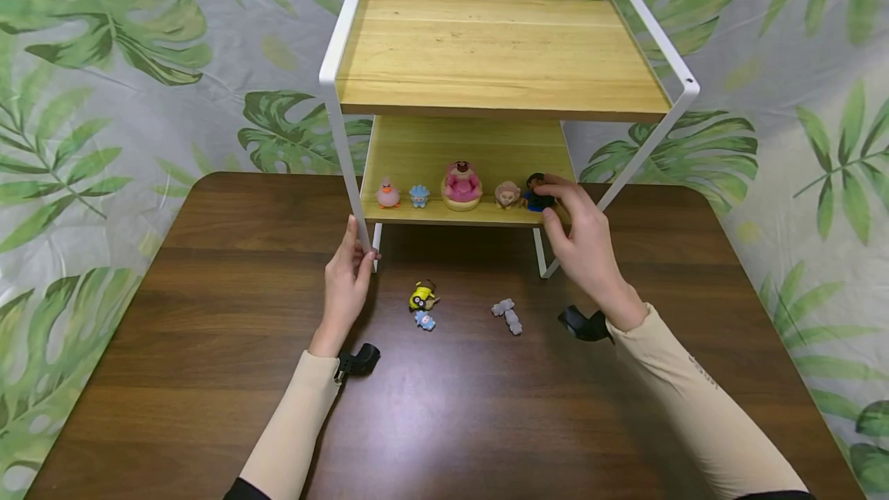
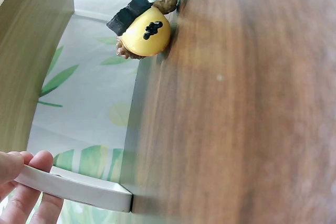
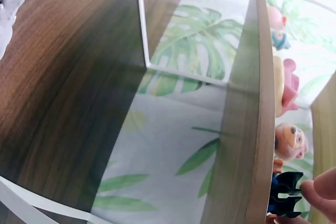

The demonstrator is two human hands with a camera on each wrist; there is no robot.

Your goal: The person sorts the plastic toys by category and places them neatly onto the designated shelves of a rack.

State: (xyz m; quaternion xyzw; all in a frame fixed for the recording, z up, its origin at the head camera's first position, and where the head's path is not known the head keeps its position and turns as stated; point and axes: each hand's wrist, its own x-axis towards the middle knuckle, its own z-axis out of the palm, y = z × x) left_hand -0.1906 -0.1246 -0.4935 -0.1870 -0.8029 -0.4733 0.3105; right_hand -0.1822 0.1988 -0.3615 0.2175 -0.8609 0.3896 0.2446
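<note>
Right hand [image 1: 583, 241]: thumb and fingers pinch a dark figure [image 1: 535, 196], which stands at the right end of the lower shelf [image 1: 417, 146]. Left hand [image 1: 345, 278]: fingers wrapped around the near left leg of the white frame [image 1: 342, 141]. Leftward from the pinched piece, same shelf: brown toy [image 1: 508, 193], pink bear [image 1: 461, 187], small blue toy [image 1: 419, 195], pink bird [image 1: 387, 194]. Desk [image 1: 236, 292], in front: yellow toy [image 1: 420, 297] lying just beside a pale-blue toy [image 1: 425, 320]; grey pieces [image 1: 512, 321] to their right.
</note>
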